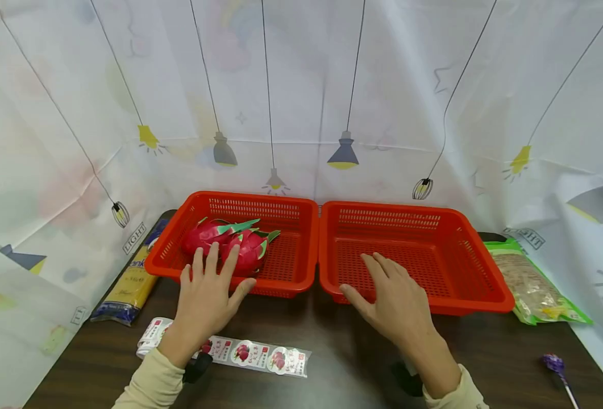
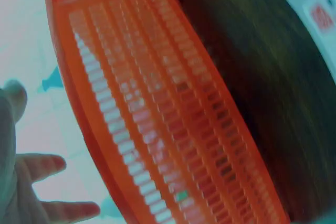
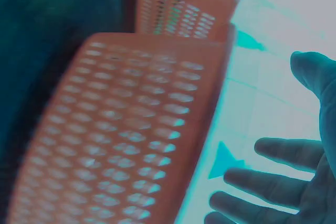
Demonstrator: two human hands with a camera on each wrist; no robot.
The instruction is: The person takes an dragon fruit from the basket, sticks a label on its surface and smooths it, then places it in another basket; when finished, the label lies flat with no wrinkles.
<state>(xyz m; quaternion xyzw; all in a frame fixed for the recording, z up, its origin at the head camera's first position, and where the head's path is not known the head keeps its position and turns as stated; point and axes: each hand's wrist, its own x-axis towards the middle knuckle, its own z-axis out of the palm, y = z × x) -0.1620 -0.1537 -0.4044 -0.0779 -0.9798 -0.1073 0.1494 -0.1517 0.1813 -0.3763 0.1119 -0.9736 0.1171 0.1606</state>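
Two red plastic baskets stand side by side on the dark table. In the left basket [image 1: 291, 250] lie two dragon fruits [image 1: 247, 250], pink with green tips, pushed to its left half. My left hand [image 1: 206, 301], fingers spread, hovers by this basket's front rim and holds nothing. The right basket [image 1: 393, 264] shows a bare mesh floor. Over its front edge hangs my right hand [image 1: 398, 301], fingers extended and empty. Both wrist views show spread fingers beside the slotted basket walls. A strip of dragon fruit stickers [image 1: 260, 355] lies below the left hand, partly hidden by the wrist.
A yellow and blue packet [image 1: 132, 278] lies left of the baskets. On the right are a green-edged clear bag [image 1: 531, 278] and a purple-wrapped lollipop [image 1: 554, 363]. A white printed sheet [image 1: 301, 102] hangs behind the table and along its sides.
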